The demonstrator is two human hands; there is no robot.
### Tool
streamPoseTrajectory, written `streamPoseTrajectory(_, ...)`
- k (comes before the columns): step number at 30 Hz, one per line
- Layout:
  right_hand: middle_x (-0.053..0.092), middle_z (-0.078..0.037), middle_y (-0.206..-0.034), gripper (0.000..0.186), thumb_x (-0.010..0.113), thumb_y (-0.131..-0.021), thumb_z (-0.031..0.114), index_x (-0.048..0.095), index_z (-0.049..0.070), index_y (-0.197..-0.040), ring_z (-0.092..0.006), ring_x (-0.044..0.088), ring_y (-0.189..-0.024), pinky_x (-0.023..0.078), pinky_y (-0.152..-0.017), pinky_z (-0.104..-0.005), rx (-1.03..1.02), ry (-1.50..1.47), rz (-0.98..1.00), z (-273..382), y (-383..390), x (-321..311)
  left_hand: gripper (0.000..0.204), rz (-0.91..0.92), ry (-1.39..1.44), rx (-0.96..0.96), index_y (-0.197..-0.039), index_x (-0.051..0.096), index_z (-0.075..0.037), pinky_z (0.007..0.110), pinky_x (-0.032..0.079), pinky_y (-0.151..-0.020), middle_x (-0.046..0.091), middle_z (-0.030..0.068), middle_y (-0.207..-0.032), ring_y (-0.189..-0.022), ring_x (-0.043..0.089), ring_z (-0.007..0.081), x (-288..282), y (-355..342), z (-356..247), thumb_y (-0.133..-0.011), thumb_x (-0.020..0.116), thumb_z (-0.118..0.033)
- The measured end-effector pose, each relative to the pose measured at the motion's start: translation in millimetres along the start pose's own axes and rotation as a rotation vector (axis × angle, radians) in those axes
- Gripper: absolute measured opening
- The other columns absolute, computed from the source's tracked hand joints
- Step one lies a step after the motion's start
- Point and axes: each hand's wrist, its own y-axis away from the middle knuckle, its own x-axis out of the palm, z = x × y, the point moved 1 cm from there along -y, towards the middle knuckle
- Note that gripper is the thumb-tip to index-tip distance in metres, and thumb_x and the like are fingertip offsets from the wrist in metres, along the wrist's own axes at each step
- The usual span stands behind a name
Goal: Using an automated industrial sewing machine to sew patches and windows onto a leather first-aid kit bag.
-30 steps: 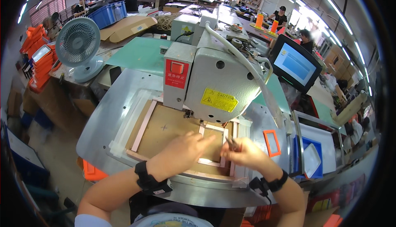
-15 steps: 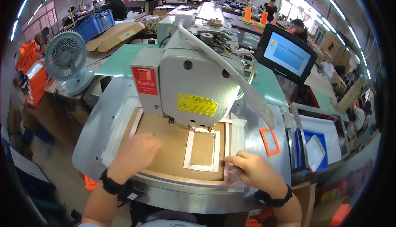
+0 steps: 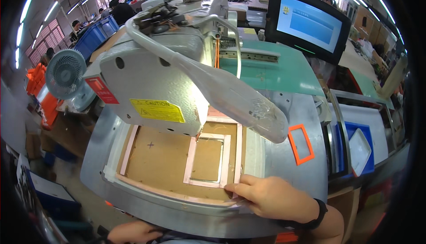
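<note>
My right hand reaches over the lower right of a brown board edged with pale tape. Its fingers are drawn together, with the tips at the lower right corner of a small pale-taped rectangular frame. Whatever they may pinch is too small to make out. Low in the picture, my left hand rests by the front edge of the metal table, off the board; its fingers are partly cut off. Over the board hangs the grey head of a sewing machine, its lower tip close to the frame's top left.
An orange rectangular frame lies on the metal table to the right. A plastic-wrapped arm slants across the machine's front. A screen stands behind right, a fan at left. Blue trays sit at far right.
My left hand has left the board and dropped to the table's front edge. My right hand stays near the small frame's lower right corner. The head view has shifted to the right.
</note>
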Motion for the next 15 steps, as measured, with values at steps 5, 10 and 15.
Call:
streamPoseTrajectory(5, 0.061, -0.007, -0.107, 0.033, 0.061, -0.093, 0.017, 0.06, 0.01, -0.125, -0.0311, 0.065, -0.078, 0.054, -0.064, -0.0393, 0.018, -0.013, -0.039, 1.3, 8.5, -3.2, 0.035, -0.53, -0.134, -0.035, -0.131, 0.058, 0.0, 0.036, 0.045, -0.102, 0.062, 0.0169, -0.129, -0.12, 0.059, 0.0294, 15.1, -70.7, 1.6, -0.099, 0.057, -0.015)
streamPoseTrajectory(10, 0.059, -0.008, -0.107, 0.037, 0.061, -0.09, 0.013, 0.059, 0.008, -0.126, -0.0308, 0.066, -0.076, 0.055, -0.063, -0.0383, -0.01, -0.09, -0.046, -5.1, 9.9, 2.9, 0.035, -0.66, -0.112, -0.077, -0.13, 0.058, 0.0, 0.036, 0.045, -0.102, 0.062, 0.0168, -0.129, -0.12, 0.059, 0.0292, 22.2, -99.4, -8.4, -0.099, 0.057, -0.015)
streamPoseTrajectory(15, 0.06, -0.013, -0.092, 0.021, 0.062, -0.091, 0.01, 0.062, 0.004, -0.111, -0.03, 0.064, -0.076, 0.05, -0.064, -0.0375, -0.057, -0.116, -0.168, -11.1, 14.4, 9.9, 0.035, -0.689, -0.103, -0.114, -0.13, 0.059, 0.0, 0.036, 0.045, -0.102, 0.062, 0.0167, -0.129, -0.12, 0.059, 0.0291, 25.2, -106.6, -16.2, -0.099, 0.057, -0.014)
